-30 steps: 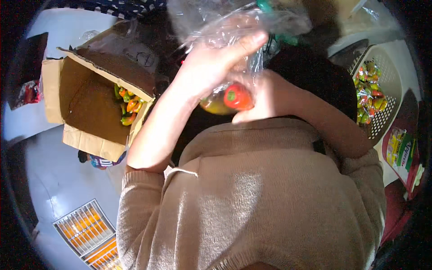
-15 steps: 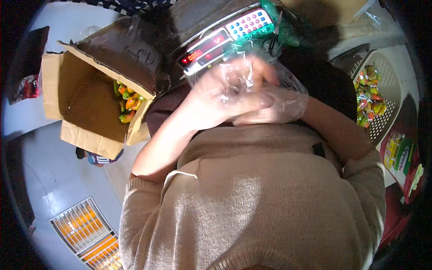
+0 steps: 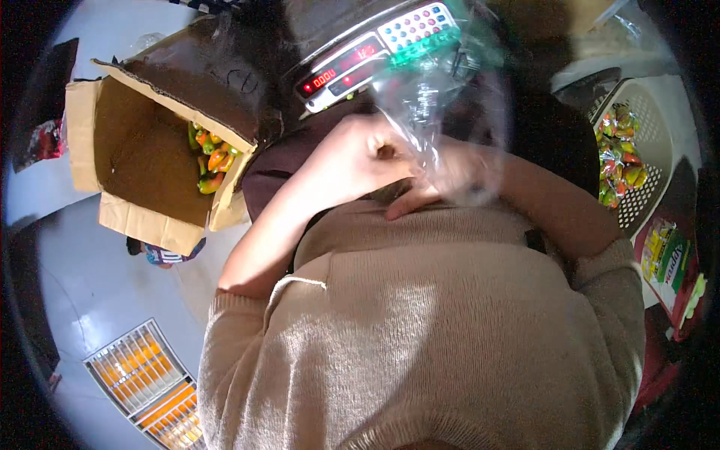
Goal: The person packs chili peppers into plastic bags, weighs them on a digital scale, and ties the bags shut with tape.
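Note:
A clear plastic bag [image 3: 427, 90] stands up from between my hands, narrowing to a twisted point at its lower end. My right hand [image 3: 454, 169] closes round that gathered end, partly seen through the film. My left hand [image 3: 364, 154] is beside it with curled fingers, the two hands close together in front of my sweater. Whether anything lies in the left fingers is hidden. Behind the bag is a digital scale [image 3: 341, 75] with a lit red display and a keypad, partly covered by green-tinted plastic [image 3: 424, 49].
At left, an open cardboard box [image 3: 142, 150] holds red, orange and green peppers [image 3: 214, 161]. A perforated beige basket [image 3: 652, 142] at right holds bagged peppers [image 3: 619, 161]. A glowing heater [image 3: 146, 375] stands low left. A yellow-green packet [image 3: 667, 259] lies at right.
My hands have drawn slightly lower. The bag, earlier spread blurred over both hands, now rises above them, with its lower end gathered at my right hand.

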Demonstrator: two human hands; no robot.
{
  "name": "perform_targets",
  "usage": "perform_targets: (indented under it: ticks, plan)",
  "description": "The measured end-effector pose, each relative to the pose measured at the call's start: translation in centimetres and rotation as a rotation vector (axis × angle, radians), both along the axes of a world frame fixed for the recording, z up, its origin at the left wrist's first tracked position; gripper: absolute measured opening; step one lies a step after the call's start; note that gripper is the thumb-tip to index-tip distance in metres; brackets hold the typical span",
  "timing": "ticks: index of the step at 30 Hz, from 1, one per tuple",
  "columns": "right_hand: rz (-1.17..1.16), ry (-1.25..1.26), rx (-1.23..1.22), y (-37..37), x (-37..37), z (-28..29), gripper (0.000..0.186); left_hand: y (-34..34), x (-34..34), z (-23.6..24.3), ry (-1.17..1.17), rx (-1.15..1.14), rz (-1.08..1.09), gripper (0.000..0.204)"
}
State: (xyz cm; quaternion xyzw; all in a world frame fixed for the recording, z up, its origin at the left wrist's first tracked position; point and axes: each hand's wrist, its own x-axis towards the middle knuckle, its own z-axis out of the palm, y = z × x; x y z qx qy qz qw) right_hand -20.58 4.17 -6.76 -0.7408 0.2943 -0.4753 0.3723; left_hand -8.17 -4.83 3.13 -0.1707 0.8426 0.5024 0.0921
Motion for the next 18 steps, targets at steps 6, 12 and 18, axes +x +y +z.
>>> perform_targets:
  ticks: [6,12,18]
  plan:
    - [0.076,-0.328,0.183,1.7,1.3,-1.7,0.039,0.8,-2.1,-0.4,0.027,0.077,0.008,0.018]
    - [-0.134,-0.048,0.15,0.9,2.0,-2.9,0.033,0.9,-2.3,-1.9,0.048,-0.135,-0.139,0.023]
    - [-0.107,-0.159,0.154,1.6,1.5,-1.8,0.032,2.5,-5.2,0.6,0.062,-0.315,-0.237,0.019]
